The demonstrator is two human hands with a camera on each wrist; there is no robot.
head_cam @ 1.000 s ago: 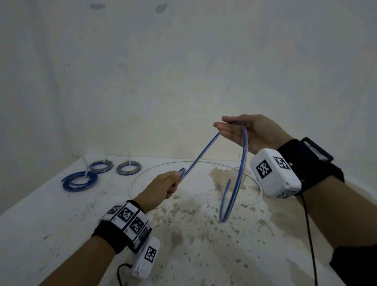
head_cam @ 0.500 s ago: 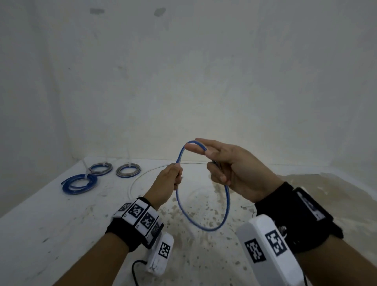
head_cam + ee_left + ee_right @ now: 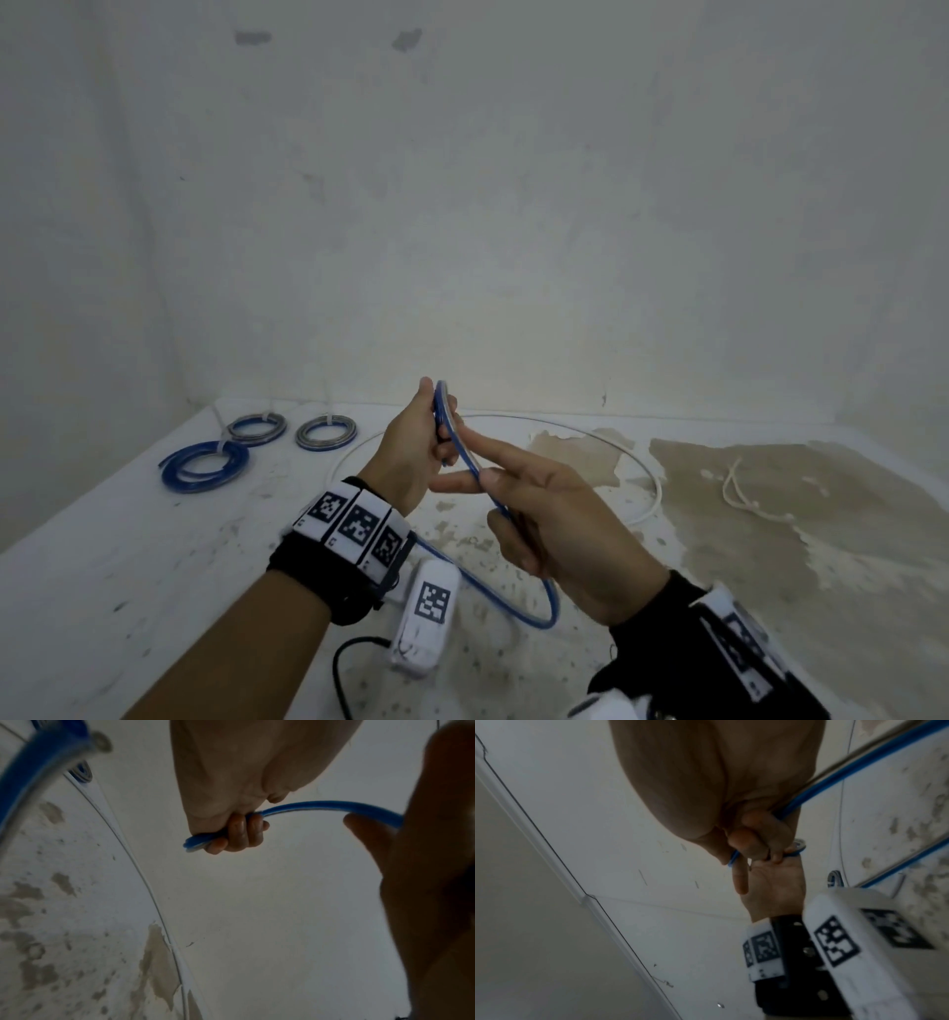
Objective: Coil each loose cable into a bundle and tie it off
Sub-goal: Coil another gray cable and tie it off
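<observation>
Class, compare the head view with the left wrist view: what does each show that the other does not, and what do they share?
Only the head view shows the whole scene: three tied coils at the table's far left, white ties at the right, the wrist bands, and the blue cable's loop hanging under the hands.

Only the left wrist view shows the left hand's fingers curled round the cable, with its cut end sticking out.

Both show the blue cable running from the left hand to the right hand, the loose white cable and the stained table.
</observation>
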